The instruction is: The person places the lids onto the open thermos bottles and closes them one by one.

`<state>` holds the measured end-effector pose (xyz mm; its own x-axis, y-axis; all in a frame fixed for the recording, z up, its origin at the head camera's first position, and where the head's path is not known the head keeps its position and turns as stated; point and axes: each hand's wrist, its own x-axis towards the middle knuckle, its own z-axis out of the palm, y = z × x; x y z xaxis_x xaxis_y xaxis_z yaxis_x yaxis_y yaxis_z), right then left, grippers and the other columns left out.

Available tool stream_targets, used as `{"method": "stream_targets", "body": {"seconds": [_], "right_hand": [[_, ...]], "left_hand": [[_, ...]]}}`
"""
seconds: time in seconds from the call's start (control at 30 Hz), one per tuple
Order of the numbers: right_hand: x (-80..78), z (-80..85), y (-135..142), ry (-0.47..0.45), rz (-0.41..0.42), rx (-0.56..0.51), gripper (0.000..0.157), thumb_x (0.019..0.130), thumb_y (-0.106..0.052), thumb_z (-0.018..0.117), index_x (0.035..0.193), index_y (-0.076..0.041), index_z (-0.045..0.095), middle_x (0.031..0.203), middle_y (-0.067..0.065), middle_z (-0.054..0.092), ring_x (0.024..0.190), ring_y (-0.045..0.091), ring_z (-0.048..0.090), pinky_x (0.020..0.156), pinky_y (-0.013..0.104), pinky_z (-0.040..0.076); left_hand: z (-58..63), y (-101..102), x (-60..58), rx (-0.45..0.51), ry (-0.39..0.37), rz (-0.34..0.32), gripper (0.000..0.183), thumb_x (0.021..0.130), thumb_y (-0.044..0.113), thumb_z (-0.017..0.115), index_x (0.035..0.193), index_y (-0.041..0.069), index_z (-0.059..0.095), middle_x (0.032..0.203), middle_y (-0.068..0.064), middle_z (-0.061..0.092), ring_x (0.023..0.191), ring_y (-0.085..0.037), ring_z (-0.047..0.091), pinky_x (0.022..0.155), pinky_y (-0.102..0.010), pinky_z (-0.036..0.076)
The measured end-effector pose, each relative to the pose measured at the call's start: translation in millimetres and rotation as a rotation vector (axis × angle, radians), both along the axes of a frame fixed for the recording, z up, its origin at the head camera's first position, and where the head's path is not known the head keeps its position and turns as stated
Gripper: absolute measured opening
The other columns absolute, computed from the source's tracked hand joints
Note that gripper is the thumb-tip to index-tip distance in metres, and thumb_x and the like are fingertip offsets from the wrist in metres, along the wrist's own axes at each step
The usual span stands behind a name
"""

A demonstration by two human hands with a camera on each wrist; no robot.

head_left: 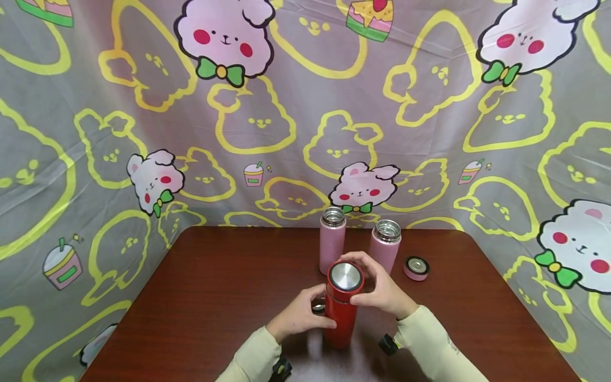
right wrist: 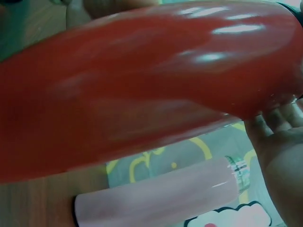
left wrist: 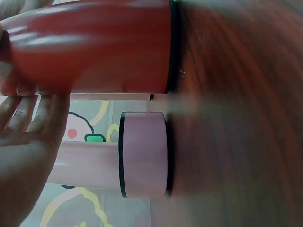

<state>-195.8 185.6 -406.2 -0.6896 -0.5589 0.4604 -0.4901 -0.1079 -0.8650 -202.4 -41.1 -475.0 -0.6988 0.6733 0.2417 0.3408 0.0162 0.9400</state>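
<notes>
A red thermos (head_left: pixel 340 323) stands upright on the table, its red lid (head_left: pixel 346 278) with a silver disc on top. My left hand (head_left: pixel 303 312) grips the body from the left, thumb in front. Around the lid, my right hand (head_left: pixel 379 289) curls its fingers and thumb from the right. In the left wrist view, the base of the red thermos (left wrist: pixel 118 52) meets the tabletop, and a pink lid (left wrist: pixel 144 153) lies behind it. In the head view that lid is mostly hidden by the left hand and the thermos.
Behind the hands stand two lidless pink thermoses, one in the middle (head_left: pixel 332 244) and one to its right (head_left: pixel 384 249). Another pink lid (head_left: pixel 416 268) lies inner side up at the right. The brown table (head_left: pixel 229 281) ends at a patterned cloth (head_left: pixel 286 138).
</notes>
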Motion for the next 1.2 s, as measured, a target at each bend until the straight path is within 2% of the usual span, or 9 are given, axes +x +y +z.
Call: {"method": "stream_targets", "body": {"seconds": [0.1,0.17,0.43,0.53,0.63,0.73,0.97,1.07,1.2], "right_hand": [[0.3,3.3,-0.5,0.015,0.026,0.038,0.071,0.078,-0.014,0.072,0.137,0.002,0.036,0.127,0.014,0.052,0.112,0.027,0.054,0.092,0.039,0.046],[-1.4,5.6,0.3,0.003,0.08,0.05,0.073,0.079,-0.015,0.072,0.139,0.002,0.034,0.128,0.015,0.051,0.114,0.027,0.052,0.093,0.04,0.046],[-16.2,11.1,2.3,-0.149,0.459,-0.043,0.076,0.084,-0.015,0.062,0.144,0.007,0.019,0.141,0.031,0.032,0.131,0.039,0.034,0.102,0.048,0.036],[-20.8,10.5,1.5,-0.169,0.522,-0.063,0.074,0.084,-0.015,0.061,0.142,0.01,0.022,0.14,0.029,0.036,0.129,0.04,0.035,0.103,0.049,0.035],[-21.9,9.3,2.0,-0.177,0.5,-0.061,0.07,0.083,-0.015,0.063,0.139,0.008,0.028,0.136,0.026,0.042,0.125,0.039,0.041,0.1,0.05,0.038],[-20.3,8.4,2.5,-0.153,0.42,-0.042,0.066,0.081,-0.012,0.066,0.136,0.005,0.034,0.132,0.023,0.047,0.119,0.035,0.047,0.097,0.047,0.041],[-13.7,9.7,1.0,-0.106,0.254,0.001,0.064,0.077,-0.01,0.071,0.131,0.002,0.039,0.127,0.019,0.051,0.113,0.032,0.051,0.094,0.043,0.045],[-10.3,10.6,-0.3,-0.098,0.189,0.017,0.065,0.075,-0.01,0.074,0.129,0.0,0.041,0.124,0.02,0.052,0.111,0.032,0.052,0.092,0.043,0.046],[-4.8,13.1,-2.1,-0.08,0.1,0.054,0.066,0.074,-0.013,0.076,0.128,-0.002,0.041,0.121,0.018,0.053,0.111,0.029,0.052,0.091,0.041,0.047]], "left_hand": [[-0.3,-0.4,-0.2,-0.003,-0.005,0.0,0.055,0.077,0.016,0.078,0.127,0.014,0.054,0.119,0.003,0.061,0.11,-0.014,0.057,0.096,-0.036,0.043],[-0.1,-0.7,0.0,-0.009,-0.01,0.0,0.056,0.077,0.017,0.078,0.127,0.014,0.054,0.119,0.003,0.061,0.111,-0.013,0.056,0.096,-0.035,0.043],[0.2,0.0,0.9,-0.001,-0.007,-0.002,0.057,0.076,0.011,0.077,0.127,0.007,0.053,0.12,-0.003,0.061,0.11,-0.015,0.057,0.096,-0.039,0.043],[0.1,0.5,0.6,-0.012,-0.013,0.0,0.059,0.077,0.014,0.077,0.13,0.009,0.052,0.122,-0.001,0.06,0.111,-0.014,0.056,0.097,-0.037,0.043],[-0.2,1.1,0.3,-0.015,-0.01,-0.005,0.062,0.077,0.017,0.077,0.133,0.013,0.05,0.124,0.002,0.059,0.113,-0.013,0.055,0.097,-0.035,0.043],[0.7,1.3,0.6,-0.006,-0.005,-0.011,0.062,0.077,0.018,0.078,0.132,0.014,0.051,0.124,0.003,0.059,0.113,-0.014,0.055,0.097,-0.034,0.043],[1.9,0.5,1.6,0.009,0.014,0.007,0.057,0.076,0.009,0.078,0.127,0.008,0.054,0.119,-0.001,0.062,0.108,-0.013,0.057,0.095,-0.033,0.044],[11.8,-0.2,7.0,-0.002,0.009,0.014,0.055,0.075,0.005,0.077,0.125,0.003,0.054,0.117,-0.002,0.062,0.107,-0.012,0.058,0.095,-0.035,0.044],[11.2,-0.1,6.8,-0.004,0.006,0.024,0.054,0.075,0.007,0.078,0.124,0.005,0.055,0.114,-0.001,0.063,0.105,-0.013,0.059,0.094,-0.035,0.045]]}}
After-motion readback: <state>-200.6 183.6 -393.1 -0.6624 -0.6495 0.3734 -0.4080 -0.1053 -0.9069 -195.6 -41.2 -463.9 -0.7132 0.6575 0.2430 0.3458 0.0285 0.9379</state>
